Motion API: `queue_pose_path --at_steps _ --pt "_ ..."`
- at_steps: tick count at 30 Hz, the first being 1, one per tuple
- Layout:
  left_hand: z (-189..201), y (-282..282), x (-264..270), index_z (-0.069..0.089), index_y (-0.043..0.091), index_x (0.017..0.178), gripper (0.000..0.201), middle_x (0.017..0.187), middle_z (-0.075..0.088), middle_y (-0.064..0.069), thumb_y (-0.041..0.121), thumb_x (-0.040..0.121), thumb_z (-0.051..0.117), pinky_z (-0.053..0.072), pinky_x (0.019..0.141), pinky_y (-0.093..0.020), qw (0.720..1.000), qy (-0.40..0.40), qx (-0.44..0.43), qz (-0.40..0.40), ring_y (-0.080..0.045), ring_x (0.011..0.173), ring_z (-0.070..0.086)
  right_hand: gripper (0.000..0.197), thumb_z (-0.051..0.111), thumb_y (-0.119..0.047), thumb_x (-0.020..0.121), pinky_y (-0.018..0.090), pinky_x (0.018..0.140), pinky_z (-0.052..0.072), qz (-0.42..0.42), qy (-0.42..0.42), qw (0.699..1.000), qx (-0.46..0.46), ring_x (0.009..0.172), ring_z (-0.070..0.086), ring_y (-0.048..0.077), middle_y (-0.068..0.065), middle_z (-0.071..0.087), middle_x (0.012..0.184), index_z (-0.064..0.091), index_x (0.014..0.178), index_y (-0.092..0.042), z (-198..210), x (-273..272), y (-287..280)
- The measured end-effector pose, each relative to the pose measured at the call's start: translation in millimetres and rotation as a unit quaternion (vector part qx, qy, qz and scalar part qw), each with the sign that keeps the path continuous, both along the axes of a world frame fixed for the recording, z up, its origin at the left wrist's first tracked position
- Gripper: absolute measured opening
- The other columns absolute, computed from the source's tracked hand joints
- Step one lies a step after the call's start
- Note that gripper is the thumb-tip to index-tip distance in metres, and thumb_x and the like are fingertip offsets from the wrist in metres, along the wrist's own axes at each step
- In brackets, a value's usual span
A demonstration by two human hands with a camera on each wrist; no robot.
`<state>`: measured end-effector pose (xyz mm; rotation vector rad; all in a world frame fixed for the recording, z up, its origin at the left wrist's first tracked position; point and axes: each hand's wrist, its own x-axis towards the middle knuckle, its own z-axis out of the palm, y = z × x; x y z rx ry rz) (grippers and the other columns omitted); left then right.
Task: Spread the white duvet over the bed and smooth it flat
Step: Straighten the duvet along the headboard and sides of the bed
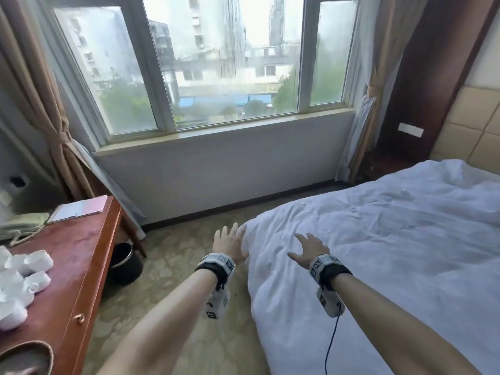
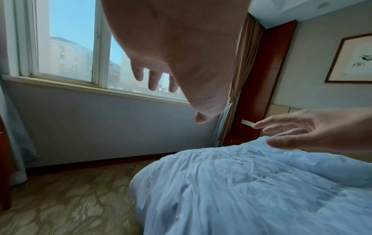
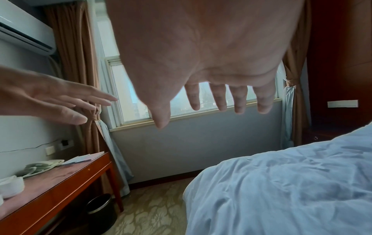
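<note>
From the head camera we look down on a rumpled white cotton duvet (image 1: 378, 253) lying across the bed at the right, its near corner hanging over the mattress edge toward the patterned beige carpet (image 1: 176, 266). Our left hand (image 1: 228, 246) hangs palm down with fingers straight and spread, just beside that corner, holding nothing. Our right hand (image 1: 309, 249) floats over the duvet, fingers splayed and loose, also holding nothing; whether it touches the fabric we cannot tell. Both wrists wear black straps with white blocks bearing square black-and-white marker patterns; we can read no words on them. To the left stands a reddish wooden desk (image 1: 81, 255) carrying a pale green corded telephone (image 1: 23, 226), a pink-and-white folder (image 1: 78, 209) and a cluster of white ceramic cups (image 1: 24, 272). A black waste bin (image 1: 125, 263) sits under it. A wide aluminium-framed window (image 1: 205, 63) fills the far wall.

From the left wrist camera, we see the left palm from below with fingers extended, above the carpet and the corner of the duvet. The right hand reaches in from the right edge, fingers straight, clear of the fabric. A framed ink picture (image 2: 350, 58) hangs on the wall; any writing on it is too small to read.

From the right wrist camera, the right palm shows fingers spread and relaxed above the duvet. A white wall air conditioner (image 3: 24, 30) sits upper left, no brand legible.
</note>
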<state>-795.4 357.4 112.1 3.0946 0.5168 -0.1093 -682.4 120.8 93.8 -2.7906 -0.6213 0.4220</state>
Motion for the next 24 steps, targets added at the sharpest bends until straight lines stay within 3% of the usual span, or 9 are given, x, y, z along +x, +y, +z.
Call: queue_pose_path --at_steps 7,15,24 --pt "9.0 151.9 134.7 0.003 0.029 0.159 0.086 0.166 0.013 -0.002 0.054 0.092 0.051 0.016 0.121 -0.051 0.999 -0.008 -0.003 -0.049 -0.034 0.149 0.02 0.078 0.054 -0.064 0.087 0.051 0.117 0.025 -0.057 0.005 0.998 -0.015 0.149 0.022 0.026 0.002 0.021 0.163 0.024 0.153 -0.037 3.5 99.2 142.9" --pt "-25.1 285.0 310.0 0.006 0.029 0.158 0.085 0.165 0.017 -0.003 0.05 0.091 0.053 0.02 0.119 -0.052 0.978 0.007 0.017 -0.207 -0.036 0.147 0.024 0.079 0.054 -0.065 0.087 0.05 0.118 0.023 -0.199 0.04 0.979 -0.018 0.15 0.019 0.027 0.002 0.016 0.165 0.021 0.154 -0.038 -35.1 215.1 268.5" --pt "-25.9 331.5 524.1 0.009 0.028 0.158 0.085 0.162 0.021 -0.002 0.05 0.09 0.056 0.024 0.116 -0.052 0.928 -0.005 0.02 -0.372 -0.036 0.143 0.029 0.083 0.056 -0.065 0.087 0.05 0.117 0.027 -0.34 0.067 0.938 0.001 0.149 0.02 0.029 0.004 0.016 0.165 0.02 0.155 -0.035 -50.1 326.4 318.0"
